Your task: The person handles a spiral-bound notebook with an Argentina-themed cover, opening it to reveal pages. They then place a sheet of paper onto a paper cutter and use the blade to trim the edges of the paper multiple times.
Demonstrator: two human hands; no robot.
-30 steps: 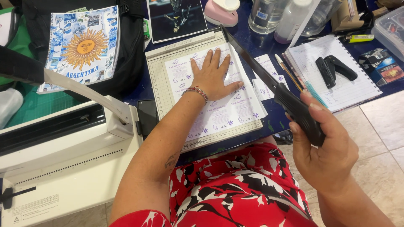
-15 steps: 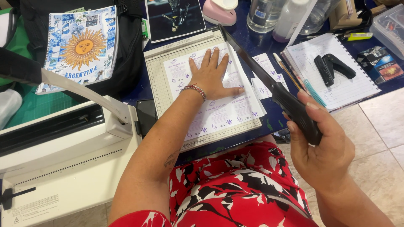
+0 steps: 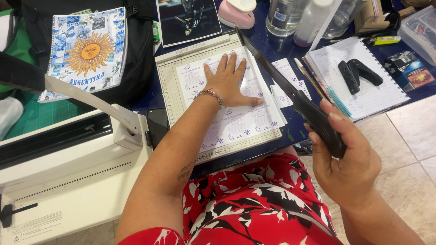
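left hand flat, fingers spread, pinning printed sheet on paper cutter | right hand fingers closed round raised blade handle | change: almost none, blade barely shifted, sheet uncut right of left fingers

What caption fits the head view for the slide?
Left hand flat on a printed sheet on a paper cutter; right hand grips the raised blade handle.

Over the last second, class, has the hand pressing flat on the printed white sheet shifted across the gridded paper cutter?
No. The left hand lies flat on the printed sheet, its fingertips as near the cutter's top ruler strip as before.
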